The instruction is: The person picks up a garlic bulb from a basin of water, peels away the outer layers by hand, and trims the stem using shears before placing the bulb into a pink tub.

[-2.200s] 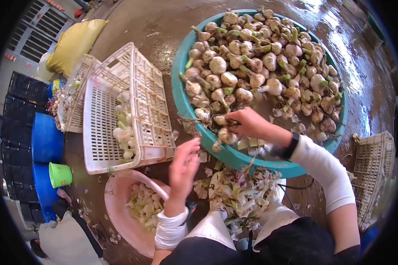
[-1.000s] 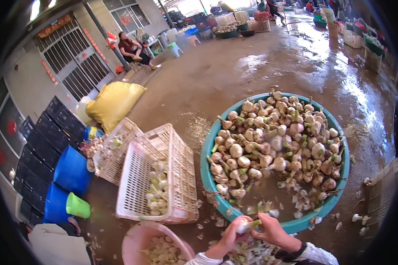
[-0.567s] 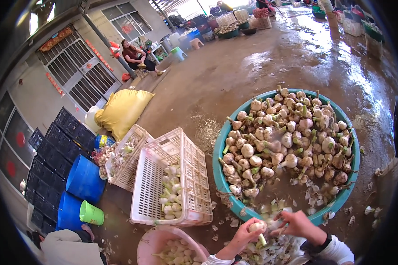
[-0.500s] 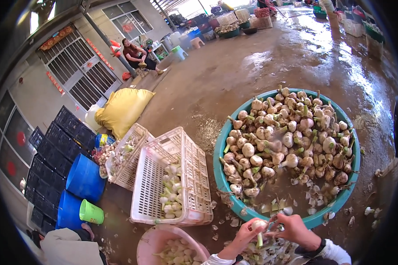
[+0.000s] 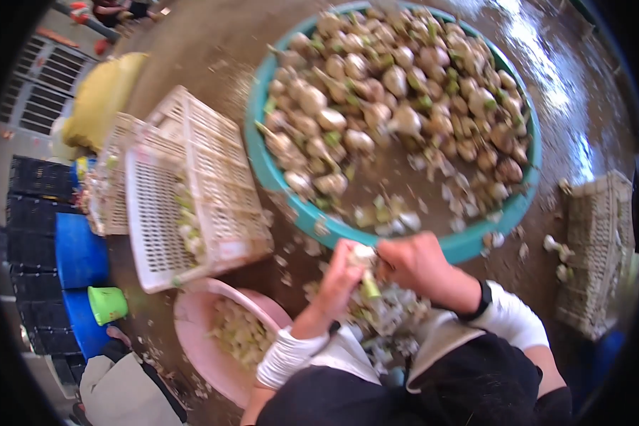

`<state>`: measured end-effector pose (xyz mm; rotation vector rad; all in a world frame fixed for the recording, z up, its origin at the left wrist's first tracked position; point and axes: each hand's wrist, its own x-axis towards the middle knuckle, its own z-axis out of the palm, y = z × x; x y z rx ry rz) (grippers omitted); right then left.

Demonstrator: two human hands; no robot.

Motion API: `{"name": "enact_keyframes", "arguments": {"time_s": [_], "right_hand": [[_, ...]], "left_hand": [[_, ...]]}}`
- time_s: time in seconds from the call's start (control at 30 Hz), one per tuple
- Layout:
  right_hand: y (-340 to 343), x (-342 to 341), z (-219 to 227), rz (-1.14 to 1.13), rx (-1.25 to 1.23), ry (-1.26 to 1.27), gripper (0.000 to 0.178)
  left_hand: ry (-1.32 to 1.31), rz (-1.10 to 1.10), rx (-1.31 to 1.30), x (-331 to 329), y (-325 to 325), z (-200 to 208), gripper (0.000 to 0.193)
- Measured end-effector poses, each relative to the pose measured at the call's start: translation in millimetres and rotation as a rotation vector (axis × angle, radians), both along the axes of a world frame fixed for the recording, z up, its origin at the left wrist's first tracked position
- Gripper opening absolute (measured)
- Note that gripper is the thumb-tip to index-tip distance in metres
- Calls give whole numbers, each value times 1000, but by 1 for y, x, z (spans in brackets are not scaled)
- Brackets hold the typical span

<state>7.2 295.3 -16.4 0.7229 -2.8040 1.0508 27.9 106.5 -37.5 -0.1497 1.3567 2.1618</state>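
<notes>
My left hand is closed around a whitish garlic bulb, its pale green stem pointing down towards me. Right against the bulb, my right hand is curled with its fingers pressed together; what they grip is hidden. Both hands are over the near rim of a wide teal tub. Unpeeled garlic bulbs with brownish skins are heaped in its far part, and loose peels lie in the nearer part. Below my hands, a heap of garlic skins lies between my legs.
A pink basin with pale peeled garlic stands at lower left. Beyond it is a white plastic crate holding trimmed bulbs. Blue barrels, a green bucket and a person's light clothing are farther left. Another crate stands right.
The view has tipped down towards my lap, so the tub appears higher and more of my arms shows. My right hand has gone from a fingertip pinch to a tighter curl beside the bulb.
</notes>
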Motion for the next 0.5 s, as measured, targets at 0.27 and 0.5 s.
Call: {"name": "enact_keyframes", "arguments": {"time_s": [0.27,0.5], "right_hand": [[20,-16,8,88,-333,-447,26],[10,-1,10,166,-393,-450,16]], "left_hand": [[-178,86,124,-4,-1,9,44],[-150,-39,123,1,-13,4,42]]}}
